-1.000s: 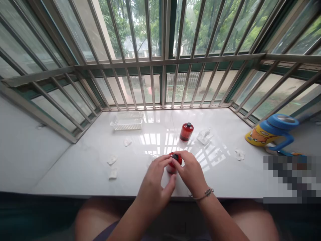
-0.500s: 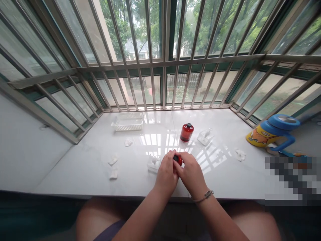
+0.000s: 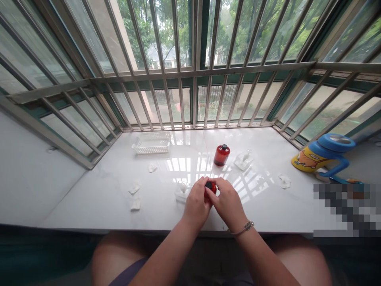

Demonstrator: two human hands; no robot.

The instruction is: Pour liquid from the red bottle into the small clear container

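Observation:
Between my two hands is a small red bottle [image 3: 213, 188] with a black cap, mostly covered by fingers. My left hand [image 3: 197, 200] wraps round its left side. From the right, my right hand [image 3: 228, 200] closes on it, fingers near the black cap; a bracelet circles that wrist. Just left of my left hand lies a clear plastic pack [image 3: 182, 192], partly hidden by the hand. Beyond my hands a second red bottle [image 3: 222, 155] with a black cap stands upright, and another clear plastic pack [image 3: 243, 159] lies to its right.
A white perforated basket [image 3: 151, 149] sits at the back left of the white counter [image 3: 98, 198]. Crumpled white tissues [image 3: 135, 204] lie at left, and one tissue [image 3: 285, 181] at right. A blue and yellow jug [image 3: 323, 155] stands far right. Barred windows enclose the back.
My fingers have shifted slightly on the small red bottle, showing a little more of its black cap and red side. The other things have stayed in place.

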